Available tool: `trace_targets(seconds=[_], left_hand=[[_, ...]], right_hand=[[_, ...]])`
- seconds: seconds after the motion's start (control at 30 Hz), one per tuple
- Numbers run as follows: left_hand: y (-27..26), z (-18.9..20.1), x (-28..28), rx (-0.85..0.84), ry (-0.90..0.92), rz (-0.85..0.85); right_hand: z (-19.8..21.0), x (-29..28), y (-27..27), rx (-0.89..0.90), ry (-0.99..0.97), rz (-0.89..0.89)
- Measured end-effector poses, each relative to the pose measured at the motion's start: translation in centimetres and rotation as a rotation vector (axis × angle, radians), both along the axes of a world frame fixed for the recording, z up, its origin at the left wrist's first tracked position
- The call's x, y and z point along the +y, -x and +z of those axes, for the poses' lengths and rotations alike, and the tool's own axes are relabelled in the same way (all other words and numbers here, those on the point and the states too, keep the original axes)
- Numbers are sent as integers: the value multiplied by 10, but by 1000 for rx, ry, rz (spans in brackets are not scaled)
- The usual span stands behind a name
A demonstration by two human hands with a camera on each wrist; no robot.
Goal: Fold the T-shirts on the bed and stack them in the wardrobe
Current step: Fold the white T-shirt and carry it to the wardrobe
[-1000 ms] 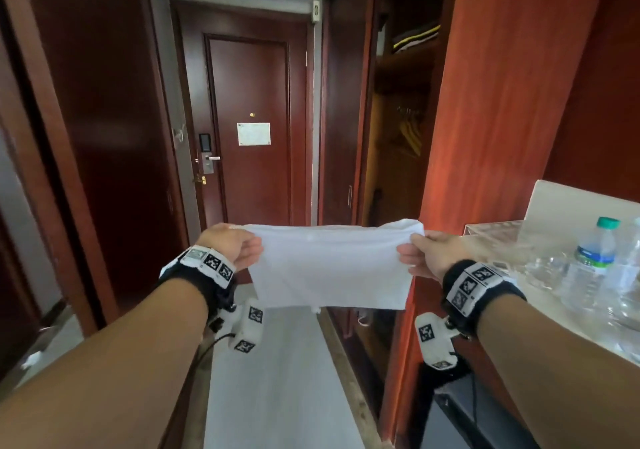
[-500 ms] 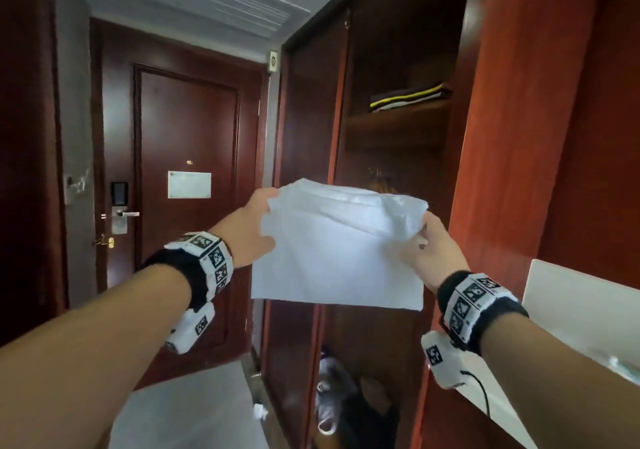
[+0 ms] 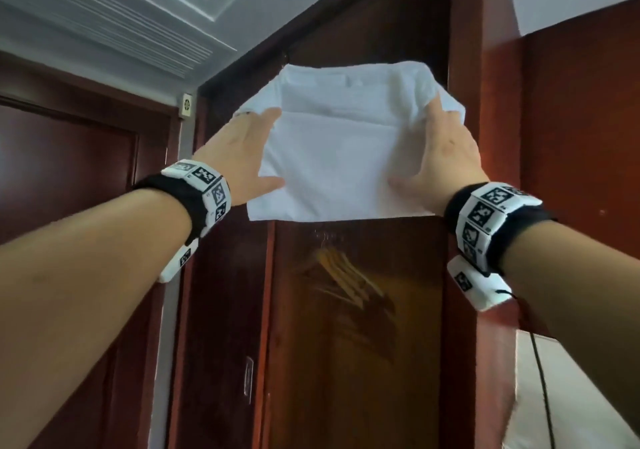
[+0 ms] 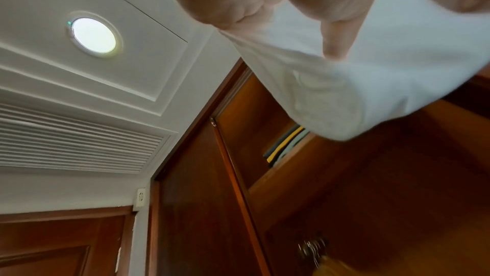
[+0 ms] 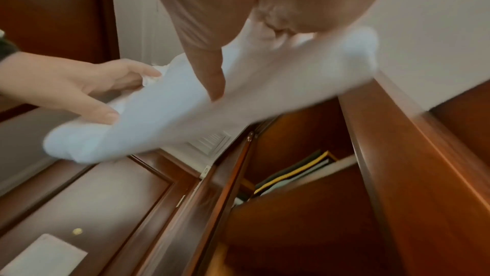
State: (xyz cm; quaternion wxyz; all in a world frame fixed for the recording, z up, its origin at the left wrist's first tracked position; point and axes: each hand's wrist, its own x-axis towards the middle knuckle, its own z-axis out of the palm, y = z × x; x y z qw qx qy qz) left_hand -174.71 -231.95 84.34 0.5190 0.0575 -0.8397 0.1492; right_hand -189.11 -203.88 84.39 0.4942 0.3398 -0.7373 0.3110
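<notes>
Lit ceiling lamp [image 4: 93, 35] overhead; wrist views motion-blurred, wide-angle edges bent, wardrobe interior [image 3: 356, 310] dim

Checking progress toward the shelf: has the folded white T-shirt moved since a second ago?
Yes. The folded white T-shirt, held by the left hand and right hand, has risen up the dark wooden wardrobe, now above its hangers.

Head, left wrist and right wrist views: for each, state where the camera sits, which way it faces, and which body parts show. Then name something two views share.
Head: worn on the head, tilted up at the wardrobe; both forearms, left hand and right hand holding the folded white T-shirt.
Left wrist: under the left hand, facing up to the ceiling light; palm, thumb.
Right wrist: under the right hand, facing the shelf; palm, thumb, the left hand too.
Shared: both wrist views show the stacked shirts.
</notes>
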Motion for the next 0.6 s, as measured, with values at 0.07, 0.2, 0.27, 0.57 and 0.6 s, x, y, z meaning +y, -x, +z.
trace_targets(seconds=[0.07,0.2,0.27,0.57,0.6], left_hand=[[28,27,-18,39,-43,-56],[82,80,-58,68,-66,-154],[112,102,-76,73,-71,-201],[241,164,-161,141,-65,-372],[253,170,-168,134,-59,-397]], right_hand=[[33,-14,15,67,15,-45],[87,-42,48,115,23,-108],[105,-55,68,121,33,-134],[146,-122,136,162,27,-352],[149,-131,141,158,33,-369]])
